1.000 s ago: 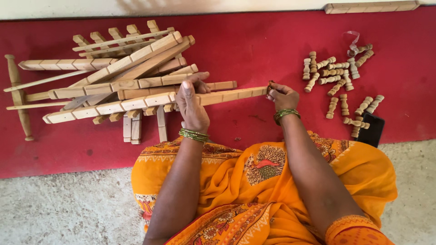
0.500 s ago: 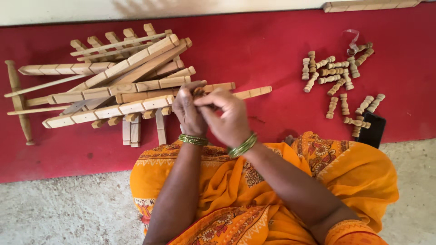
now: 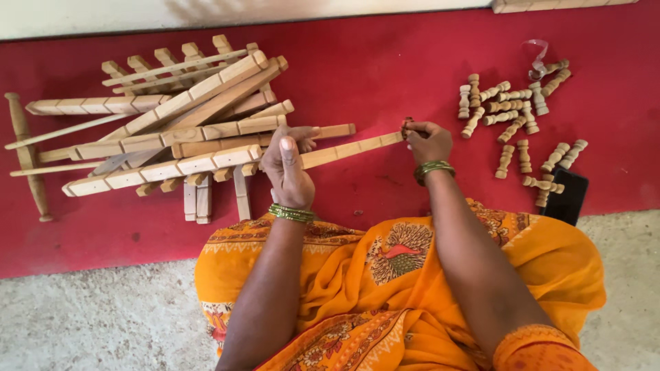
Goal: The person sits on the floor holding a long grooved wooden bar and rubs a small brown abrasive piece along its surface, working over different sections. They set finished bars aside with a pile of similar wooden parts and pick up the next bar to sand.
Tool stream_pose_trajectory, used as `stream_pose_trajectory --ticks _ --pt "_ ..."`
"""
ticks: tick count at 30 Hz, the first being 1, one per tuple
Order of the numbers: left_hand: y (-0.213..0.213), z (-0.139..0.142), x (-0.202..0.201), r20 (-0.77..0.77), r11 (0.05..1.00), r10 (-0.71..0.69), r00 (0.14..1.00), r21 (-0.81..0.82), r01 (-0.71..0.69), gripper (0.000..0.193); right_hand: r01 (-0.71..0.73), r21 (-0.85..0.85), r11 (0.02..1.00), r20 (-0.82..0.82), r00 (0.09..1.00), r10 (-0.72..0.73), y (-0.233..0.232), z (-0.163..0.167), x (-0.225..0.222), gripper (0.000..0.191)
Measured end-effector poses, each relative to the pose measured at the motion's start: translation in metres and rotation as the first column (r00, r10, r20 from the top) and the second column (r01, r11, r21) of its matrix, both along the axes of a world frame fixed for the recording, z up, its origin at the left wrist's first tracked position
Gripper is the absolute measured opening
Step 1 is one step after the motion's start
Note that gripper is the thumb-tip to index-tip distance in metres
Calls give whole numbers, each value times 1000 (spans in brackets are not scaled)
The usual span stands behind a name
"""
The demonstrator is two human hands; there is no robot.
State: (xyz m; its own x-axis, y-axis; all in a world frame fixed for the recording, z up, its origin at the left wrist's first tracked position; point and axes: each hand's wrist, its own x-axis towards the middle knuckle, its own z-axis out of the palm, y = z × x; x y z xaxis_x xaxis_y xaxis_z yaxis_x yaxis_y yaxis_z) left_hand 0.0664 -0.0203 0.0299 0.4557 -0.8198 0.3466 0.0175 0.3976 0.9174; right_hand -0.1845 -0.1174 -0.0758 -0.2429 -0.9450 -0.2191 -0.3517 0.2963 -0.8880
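Wooden and pale, one long notched slat (image 3: 347, 148) lies slantwise on the red mat (image 3: 385, 62) in front of the seated person, and both hands are on it. The left hand (image 3: 287, 165) is closed around its middle with the thumb laid on top, and the right hand (image 3: 426, 139) pinches its far end with the fingertips drawn together; a small dark thing sits at those fingertips, too small to make out. Each wrist carries a stack of green bangles (image 3: 291, 214); how many bands are in a stack cannot be told.

To the left of the slat, touching it, is a pile of similar slats and rails (image 3: 179, 117). About a dozen long pieces show, but they cross and cover one another, so an exact count is not possible. Three short blocks (image 3: 199, 199) stick out from under the pile's near edge. One turned post (image 3: 26, 154) lies along the pile's left side.

Right of the hands, well apart from the slat, is a scatter of small turned pegs (image 3: 512, 113), about twenty in all, several overlapping. One dark flat object (image 3: 568, 196) lies by the nearest pegs, partly hidden beneath them. At the top right edge another wooden piece (image 3: 550, 4) is cut off by the frame. Orange patterned cloth (image 3: 405, 275) covers the person's lap.
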Motion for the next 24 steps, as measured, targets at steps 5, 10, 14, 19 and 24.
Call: stream_pose_trajectory --ticks 5,10,14,19,24 --pt "-4 -5 0 16 999 52 999 6 -52 62 -156 -108 982 126 977 170 -2 -18 5 9" --pt "-4 -7 0 -22 1000 14 1000 -7 -14 58 27 37 999 -25 999 -26 -7 -16 -4 11" --pt "-3 -6 2 -67 1000 5 998 7 -5 55 37 32 999 -71 997 -35 -6 6 5 14" --pt "-7 -18 3 -43 997 75 996 -11 -75 53 -239 -216 947 -52 971 233 41 73 79 7" --pt "-3 -32 5 -141 999 29 990 -22 -32 50 -432 -463 774 -7 875 485 92 138 146 10"
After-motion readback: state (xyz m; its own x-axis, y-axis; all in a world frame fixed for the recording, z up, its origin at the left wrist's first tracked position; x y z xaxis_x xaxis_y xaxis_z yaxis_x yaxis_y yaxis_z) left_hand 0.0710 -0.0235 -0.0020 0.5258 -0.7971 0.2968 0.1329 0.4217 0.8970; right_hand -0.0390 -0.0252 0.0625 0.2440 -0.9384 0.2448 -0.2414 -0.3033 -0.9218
